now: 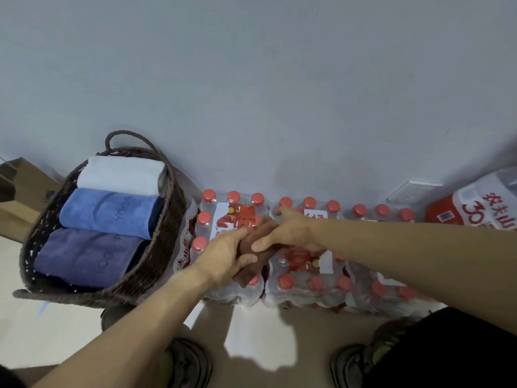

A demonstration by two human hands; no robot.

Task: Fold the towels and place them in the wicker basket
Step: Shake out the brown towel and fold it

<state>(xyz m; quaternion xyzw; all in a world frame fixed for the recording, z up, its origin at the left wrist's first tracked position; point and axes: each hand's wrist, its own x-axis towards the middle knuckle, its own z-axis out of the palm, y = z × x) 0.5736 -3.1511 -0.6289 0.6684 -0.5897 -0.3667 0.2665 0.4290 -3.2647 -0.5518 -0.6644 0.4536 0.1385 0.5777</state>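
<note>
A small brown towel (253, 263), rolled or bunched, is held over shrink-wrapped packs of water bottles. My left hand (226, 259) grips its lower part with fingers curled round it. My right hand (285, 232) holds its upper part, thumb pressed on the cloth. To the left stands the dark wicker basket (156, 264) with three folded towels side by side: a white one (120, 175) at the back, a light blue one (106, 211) in the middle, a purple-blue one (86, 256) at the front.
Several packs of red-capped water bottles (313, 281) line the grey wall (251, 79). A larger red-labelled pack (472, 205) lies at the right. Cardboard boxes (19, 191) sit left of the basket. My shoes (184, 362) stand on the pale floor below.
</note>
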